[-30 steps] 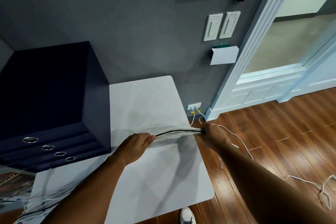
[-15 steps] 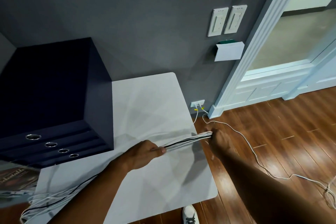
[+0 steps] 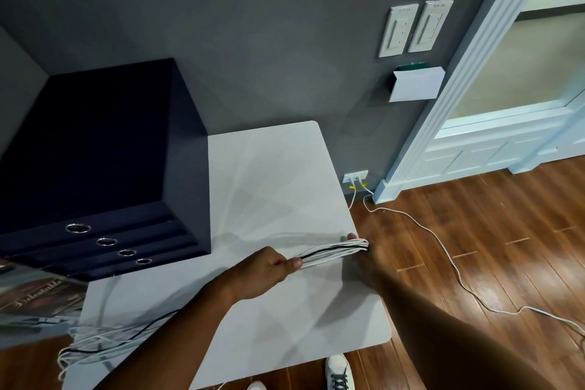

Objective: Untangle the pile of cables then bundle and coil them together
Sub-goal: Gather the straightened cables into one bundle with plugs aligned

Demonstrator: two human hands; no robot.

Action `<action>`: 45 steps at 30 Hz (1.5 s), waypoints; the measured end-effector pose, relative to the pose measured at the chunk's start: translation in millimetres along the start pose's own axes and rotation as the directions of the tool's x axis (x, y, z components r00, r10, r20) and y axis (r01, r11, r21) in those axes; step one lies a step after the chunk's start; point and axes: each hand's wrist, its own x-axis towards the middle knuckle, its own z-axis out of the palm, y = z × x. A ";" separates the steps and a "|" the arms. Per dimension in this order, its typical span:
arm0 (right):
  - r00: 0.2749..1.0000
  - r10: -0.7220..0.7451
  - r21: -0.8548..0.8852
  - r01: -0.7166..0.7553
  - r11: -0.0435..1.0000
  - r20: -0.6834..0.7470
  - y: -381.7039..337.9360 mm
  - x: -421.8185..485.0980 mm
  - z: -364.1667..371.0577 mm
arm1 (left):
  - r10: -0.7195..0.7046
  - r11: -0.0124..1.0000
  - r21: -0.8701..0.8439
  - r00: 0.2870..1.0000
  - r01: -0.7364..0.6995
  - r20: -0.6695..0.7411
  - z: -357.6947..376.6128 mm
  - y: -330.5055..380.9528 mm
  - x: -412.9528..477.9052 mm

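Observation:
A bundle of several white cables and one black cable [image 3: 329,253] is stretched straight above the white table [image 3: 278,174]. My left hand [image 3: 264,272] grips the bundle at its left end, fingers curled round it. At the table's right edge my right hand [image 3: 364,258] grips the other end, where the cables fold over. The rest of the cables [image 3: 104,342] trail loosely from under my left arm to the table's front left corner and hang over its edge.
Dark binders with metal rings [image 3: 95,174] stand on the table's left half. A book [image 3: 38,294] lies at the far left. A white cord [image 3: 449,263] runs from a wall socket [image 3: 355,177] across the wooden floor. My shoes [image 3: 338,372] show below the table.
The stretched bundle has tilted, its right end rising slightly. My left hand has slid a little down and left along the cables. The view has shifted to show more of the loose tails.

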 end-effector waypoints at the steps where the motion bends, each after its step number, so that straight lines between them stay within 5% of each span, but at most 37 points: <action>1: 1.000 0.020 -0.035 -0.020 0.999 0.007 3.0 -0.3 -1.1 | 0.010 1.000 0.013 1.000 -0.009 -0.021 -0.9 -0.4 1.2; 6: 0.997 0.060 -0.366 -0.076 0.927 -0.054 16.6 0.9 -6.5 | 0.040 0.997 0.062 0.996 -0.035 -0.083 -0.9 -6.0 13.0; 10: 0.890 -0.456 -0.564 0.368 0.739 -0.016 -21.4 -20.3 -9.3 | 0.029 0.995 0.095 0.994 -0.019 -0.107 5.8 -9.7 21.4; 13: 0.773 -0.617 -0.598 0.568 0.566 0.150 -50.8 -31.1 10.3 | 0.035 0.994 0.103 0.993 -0.024 -0.110 9.8 -6.3 22.5; 21: 0.819 -0.421 -0.670 0.566 0.480 0.389 -61.2 -34.9 28.1 | 0.059 0.992 0.117 0.997 -0.052 -0.056 11.7 -1.1 5.5; 25: 0.781 -0.479 -0.652 0.610 0.450 0.401 -58.0 -31.9 22.4 | 0.103 0.976 0.195 0.994 -0.096 -0.028 9.4 -7.1 -0.5; 30: 0.872 -0.368 -0.654 0.486 0.579 0.322 -37.5 -16.1 -2.7 | 0.042 0.972 0.235 0.995 -0.021 -0.085 -8.2 -43.6 -6.0; 34: 0.889 -0.310 -0.714 0.456 0.531 0.337 -30.3 -15.7 -14.0 | 0.064 0.982 0.184 0.989 -0.038 -0.135 -3.4 -60.4 -10.8; 40: 0.841 -0.414 -0.807 0.493 0.325 0.347 -40.5 -12.7 -12.4 | 0.097 0.968 0.246 0.976 -0.047 -0.197 5.3 -57.6 -10.7; 45: 0.636 -0.595 -0.629 0.732 0.262 0.492 -71.1 -29.8 32.7 | 0.119 0.953 0.300 0.964 -0.044 -0.238 8.1 -53.0 -5.2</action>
